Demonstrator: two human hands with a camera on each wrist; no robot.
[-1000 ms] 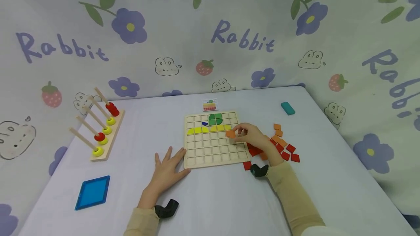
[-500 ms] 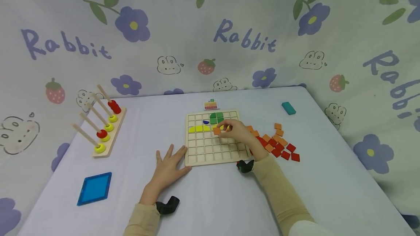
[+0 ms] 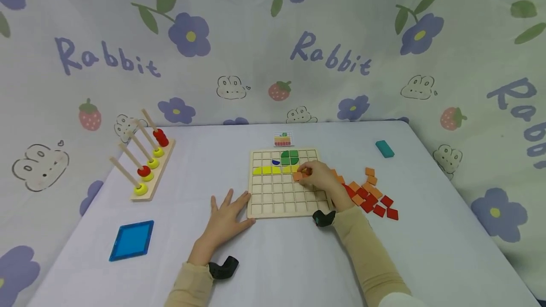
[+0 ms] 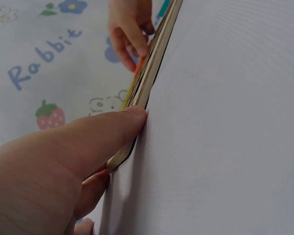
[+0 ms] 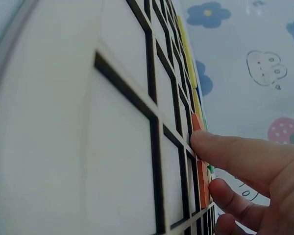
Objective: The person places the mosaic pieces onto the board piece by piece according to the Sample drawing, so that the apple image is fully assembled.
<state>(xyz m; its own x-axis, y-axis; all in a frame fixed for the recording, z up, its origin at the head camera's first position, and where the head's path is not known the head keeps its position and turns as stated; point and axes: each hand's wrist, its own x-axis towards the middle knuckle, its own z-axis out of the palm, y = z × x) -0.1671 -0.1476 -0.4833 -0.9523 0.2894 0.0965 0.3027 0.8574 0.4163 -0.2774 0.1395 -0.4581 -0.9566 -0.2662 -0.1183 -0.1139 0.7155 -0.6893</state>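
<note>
A wooden grid board (image 3: 273, 203) lies mid-table. Its upper rows carry yellow pieces (image 3: 266, 170), green pieces (image 3: 290, 158) and a small blue half-round (image 3: 276, 162). My right hand (image 3: 322, 178) is over the board's right part, thumb and fingertips curled at an orange square tile (image 3: 297, 176) just below the yellow row. In the right wrist view the thumb touches one orange tile (image 5: 196, 122), and a second orange tile (image 5: 203, 183) sits beside the fingers. Fingers spread, my left hand (image 3: 226, 221) rests at the board's lower left corner, its thumb (image 4: 117, 125) against the edge.
Loose red tiles (image 3: 379, 210) and orange tiles (image 3: 370, 171) are scattered right of the board. A picture card (image 3: 283, 139) lies behind it. A teal block (image 3: 385, 149) is at back right, a peg stand with rings (image 3: 159, 169) and a blue square frame (image 3: 132, 240) at left.
My right hand has carried an orange tile left over the board, then come back slightly right and set it low beside another orange tile. The left hand keeps its place; the head view has shifted.
</note>
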